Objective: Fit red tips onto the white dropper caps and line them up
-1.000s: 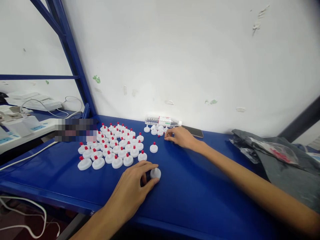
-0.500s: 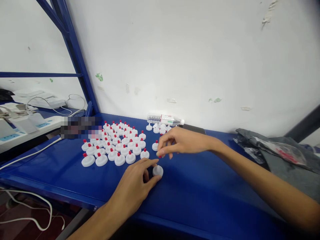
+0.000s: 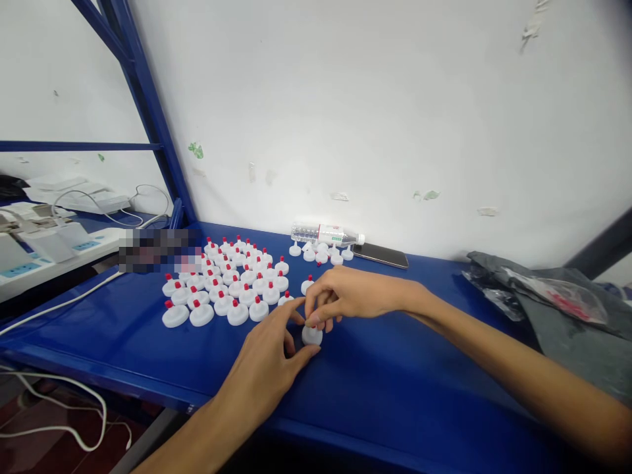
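On the blue table, my left hand [image 3: 266,352] grips a white round nozzle cap [image 3: 312,338] between thumb and fingers, its spout upward. Right above it, my right hand [image 3: 350,293] pinches a small red tip [image 3: 314,326] at the top of the spout; the fingers mostly hide it, and I cannot tell how firmly it sits. Just behind the right fingers stands a white cap with a red tip [image 3: 307,284]. To the left, several red-tipped white caps [image 3: 237,314] stand in a close group.
Plain white caps [image 3: 309,255] and a loose red tip lie near a clear plastic bottle [image 3: 330,235] by the wall. A phone [image 3: 382,256] lies beside them. Grey plastic bags [image 3: 538,296] are at right, power strips [image 3: 54,260] and cables at left.
My right hand has come down and slightly left, bringing the red tip onto the spout of the cap. The phone now shows more fully behind it. My left hand keeps its grip.
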Tool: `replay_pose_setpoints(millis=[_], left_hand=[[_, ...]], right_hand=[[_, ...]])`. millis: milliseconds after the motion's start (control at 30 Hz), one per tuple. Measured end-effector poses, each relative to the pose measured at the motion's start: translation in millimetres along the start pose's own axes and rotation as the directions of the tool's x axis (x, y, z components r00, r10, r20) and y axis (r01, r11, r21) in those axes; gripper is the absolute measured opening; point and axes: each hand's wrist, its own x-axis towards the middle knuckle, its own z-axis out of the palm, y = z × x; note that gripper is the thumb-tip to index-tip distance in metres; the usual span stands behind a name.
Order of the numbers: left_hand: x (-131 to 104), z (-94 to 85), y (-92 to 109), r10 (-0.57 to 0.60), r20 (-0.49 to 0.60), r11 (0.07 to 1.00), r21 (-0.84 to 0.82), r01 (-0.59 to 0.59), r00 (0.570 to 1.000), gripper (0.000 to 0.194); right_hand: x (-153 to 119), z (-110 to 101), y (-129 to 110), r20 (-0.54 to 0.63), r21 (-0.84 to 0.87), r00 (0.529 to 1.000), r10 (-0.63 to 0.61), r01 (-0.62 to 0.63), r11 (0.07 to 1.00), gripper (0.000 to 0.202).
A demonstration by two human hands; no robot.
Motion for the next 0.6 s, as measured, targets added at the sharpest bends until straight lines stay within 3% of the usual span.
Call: replay_pose_setpoints(millis=[100,200,333,433,500,600], left_hand=[[-5,2.1,2,0.029,-0.063,1.0,0.003,-0.028,0.998,0.018],[-10,2.8,6,0.168,0.031,0.98,0.103,-0.171,0.985,0.026],[-12,2.7,9,0.21,0.099,0.955,0.195,-0.226,0.973,0.028],[-11,2.8,9,0.194,0.115,0.957,0.198,-0.213,0.974,0.028],[-10,3.1,10,0.186,0.116,0.959,0.194,-0.206,0.976,0.028],[-10,3.8,9,0.186,0.115,0.959,0.194,-0.206,0.976,0.028]], right_hand=[[4,0,10,-0.141,-0.046,0.99,0.012,-0.019,0.999,0.017],[11,5,20,-0.304,-0.131,0.952,-0.044,0.004,0.991,0.016],[16,9,24,-0.335,-0.103,0.938,-0.089,0.058,0.993,0.032],[12,-2,27,-0.418,-0.112,0.907,-0.056,0.01,0.994,0.042],[7,-17,37,-0.569,-0.236,0.822,-0.022,-0.137,0.962,0.043],[-2,-39,66,-0.761,-0.373,0.648,-0.013,-0.421,0.826,0.037]])
